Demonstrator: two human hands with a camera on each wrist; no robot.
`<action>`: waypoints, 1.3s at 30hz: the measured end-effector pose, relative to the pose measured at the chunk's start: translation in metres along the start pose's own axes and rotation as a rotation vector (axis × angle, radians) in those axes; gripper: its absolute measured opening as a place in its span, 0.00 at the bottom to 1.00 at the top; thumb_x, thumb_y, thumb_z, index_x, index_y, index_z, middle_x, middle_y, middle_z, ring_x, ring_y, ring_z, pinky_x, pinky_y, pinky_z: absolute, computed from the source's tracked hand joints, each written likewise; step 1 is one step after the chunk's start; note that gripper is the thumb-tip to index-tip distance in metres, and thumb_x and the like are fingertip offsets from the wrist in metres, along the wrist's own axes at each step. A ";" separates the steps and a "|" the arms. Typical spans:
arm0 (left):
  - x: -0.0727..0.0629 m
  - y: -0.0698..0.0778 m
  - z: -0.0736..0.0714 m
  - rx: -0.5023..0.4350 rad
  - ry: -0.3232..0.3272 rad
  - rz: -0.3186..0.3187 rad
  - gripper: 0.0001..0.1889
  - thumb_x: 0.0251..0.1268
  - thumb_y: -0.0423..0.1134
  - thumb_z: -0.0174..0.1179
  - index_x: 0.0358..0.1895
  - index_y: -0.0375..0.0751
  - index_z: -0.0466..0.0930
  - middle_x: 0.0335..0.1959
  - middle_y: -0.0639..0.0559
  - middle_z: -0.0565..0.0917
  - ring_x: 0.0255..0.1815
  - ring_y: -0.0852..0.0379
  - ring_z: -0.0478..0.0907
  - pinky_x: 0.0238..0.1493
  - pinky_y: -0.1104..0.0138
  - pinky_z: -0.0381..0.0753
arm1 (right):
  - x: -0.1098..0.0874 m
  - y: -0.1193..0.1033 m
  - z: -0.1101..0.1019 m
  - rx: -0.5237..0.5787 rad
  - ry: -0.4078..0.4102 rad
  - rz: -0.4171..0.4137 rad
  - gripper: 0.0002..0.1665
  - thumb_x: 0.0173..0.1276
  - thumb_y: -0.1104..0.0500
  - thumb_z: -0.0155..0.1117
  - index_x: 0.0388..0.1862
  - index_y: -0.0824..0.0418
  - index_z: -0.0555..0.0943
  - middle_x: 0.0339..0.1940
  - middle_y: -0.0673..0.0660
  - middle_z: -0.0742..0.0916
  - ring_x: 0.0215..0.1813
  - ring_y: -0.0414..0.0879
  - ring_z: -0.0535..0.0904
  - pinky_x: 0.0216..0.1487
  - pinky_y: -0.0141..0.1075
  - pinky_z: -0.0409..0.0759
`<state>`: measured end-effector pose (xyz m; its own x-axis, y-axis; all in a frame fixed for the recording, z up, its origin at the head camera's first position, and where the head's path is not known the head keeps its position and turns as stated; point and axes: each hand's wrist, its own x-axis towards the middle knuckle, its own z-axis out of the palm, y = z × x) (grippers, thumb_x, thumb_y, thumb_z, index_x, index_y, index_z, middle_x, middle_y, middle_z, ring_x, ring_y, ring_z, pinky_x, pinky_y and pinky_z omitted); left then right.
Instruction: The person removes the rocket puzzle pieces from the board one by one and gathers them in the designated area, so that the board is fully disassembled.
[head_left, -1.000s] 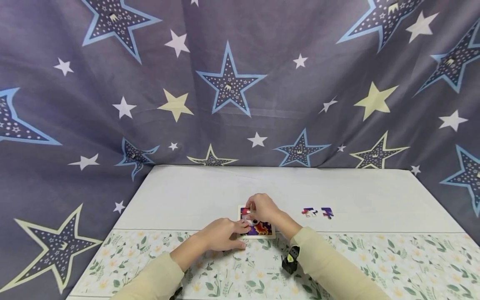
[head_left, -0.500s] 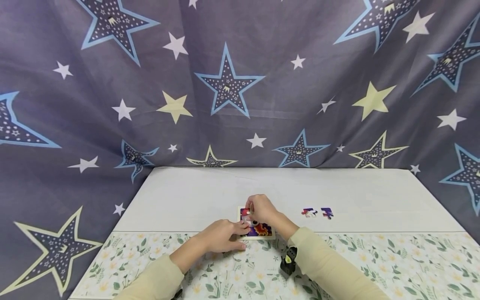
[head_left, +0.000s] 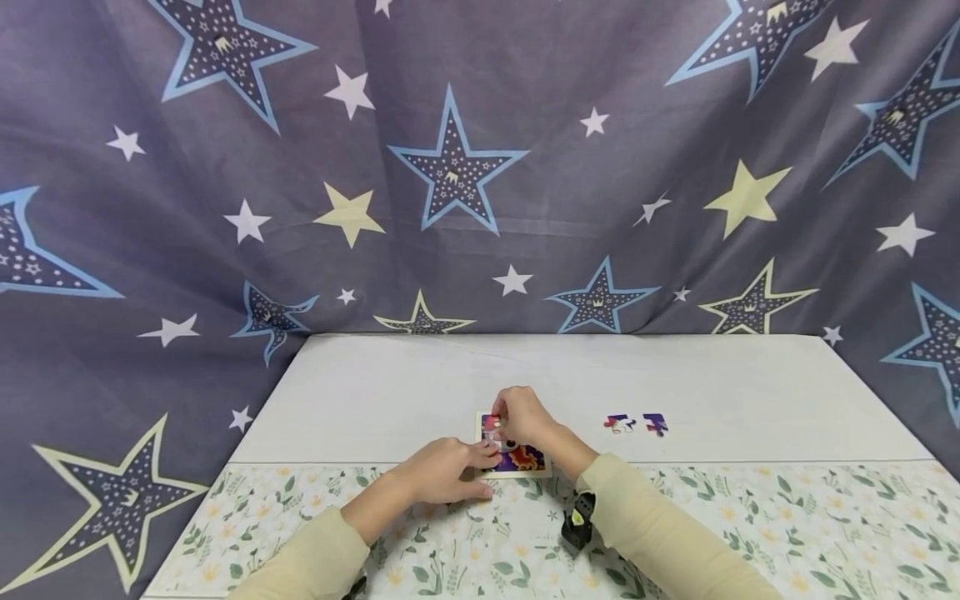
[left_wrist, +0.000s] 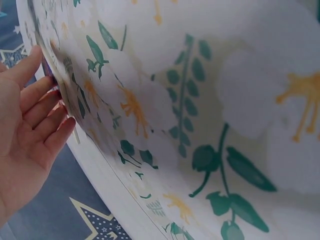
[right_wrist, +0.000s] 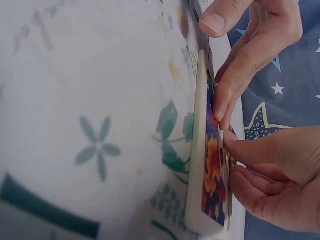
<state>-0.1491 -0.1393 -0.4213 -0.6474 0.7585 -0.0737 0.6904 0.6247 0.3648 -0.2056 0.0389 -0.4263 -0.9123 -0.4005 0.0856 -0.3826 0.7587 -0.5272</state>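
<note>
A small jigsaw puzzle board (head_left: pixel 532 472) with a pale frame and a purple, red and orange picture lies near the middle of the table. My right hand (head_left: pixel 522 417) reaches over its far part, thumb and fingers pinching a puzzle piece at the board's surface; most of that piece is hidden. In the right wrist view the right hand (right_wrist: pixel 280 175) is low against the picture, curled. My left hand (head_left: pixel 446 471) rests at the board's left side with straight fingers, fingertips touching the picture. The left wrist view shows the left hand (left_wrist: pixel 30 110) with its fingers extended to the board's edge.
Two loose puzzle pieces lie to the right of the board: a red-and-white one (head_left: pixel 619 424) and a purple one (head_left: pixel 656 424). The table (head_left: pixel 375 392) is white at the back, with a flowered cover (head_left: pixel 787 517) in front. A star-patterned curtain (head_left: pixel 480 275) hangs behind.
Both hands stay in almost the same place on the board, with only slight shifts of the right fingers. The head view has tilted a little. The two loose pieces have not moved.
</note>
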 end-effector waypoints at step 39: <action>-0.001 0.001 0.001 -0.010 0.016 -0.017 0.26 0.64 0.51 0.61 0.61 0.41 0.76 0.66 0.49 0.74 0.67 0.55 0.73 0.65 0.59 0.76 | -0.005 0.002 0.001 0.115 0.074 0.011 0.03 0.56 0.66 0.72 0.31 0.65 0.86 0.29 0.57 0.87 0.30 0.42 0.82 0.31 0.30 0.81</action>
<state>-0.1478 -0.1393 -0.4218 -0.6643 0.7446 -0.0657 0.6757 0.6358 0.3729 -0.2021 0.0419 -0.4287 -0.9263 -0.3500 0.1393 -0.3569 0.6972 -0.6218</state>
